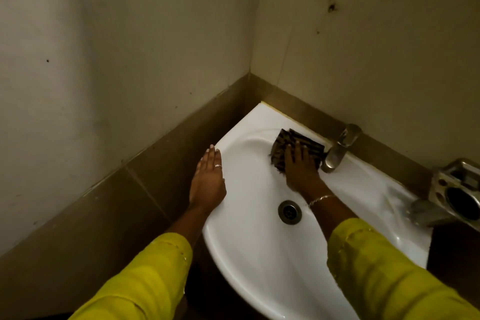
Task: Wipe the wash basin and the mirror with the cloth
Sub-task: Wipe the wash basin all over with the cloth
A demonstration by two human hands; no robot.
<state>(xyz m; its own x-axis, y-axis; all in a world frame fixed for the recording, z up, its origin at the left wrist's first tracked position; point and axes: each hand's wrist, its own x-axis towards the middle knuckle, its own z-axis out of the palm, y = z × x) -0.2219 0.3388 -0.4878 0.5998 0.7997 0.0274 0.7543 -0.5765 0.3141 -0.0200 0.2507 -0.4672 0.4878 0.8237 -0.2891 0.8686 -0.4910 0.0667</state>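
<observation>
pressing flat, the right hand (298, 166) lies palm-down, fingers spread wide, on the dark striped cloth (293, 148), pinning it to the back slope of the white ceramic wash basin (249, 254) just left of the chrome tap (337, 153). it pushes the cloth rather than gripping it. the left hand (207, 179) is open and empty, laid flat along the basin's left rim, seemingly as a brace.

this looks like the basin stage of the job, with the upper bowl being worked. to do it well, keep the whole palm loaded so the cloth does not bunch under the fingers, and sweep in overlapping arcs from the rim down toward the round metal drain (289, 212), so dirt travels one way. the narrow strip between cloth and tap base probably needs a fingertip tucked into a fold. the left hand should stay on the rim as a brace.

a steel holder (457, 189) sits at the basin's right end; the ledge near it appears wet and would need a pass. no mirror is in view, so that part seems yet to come.
</observation>
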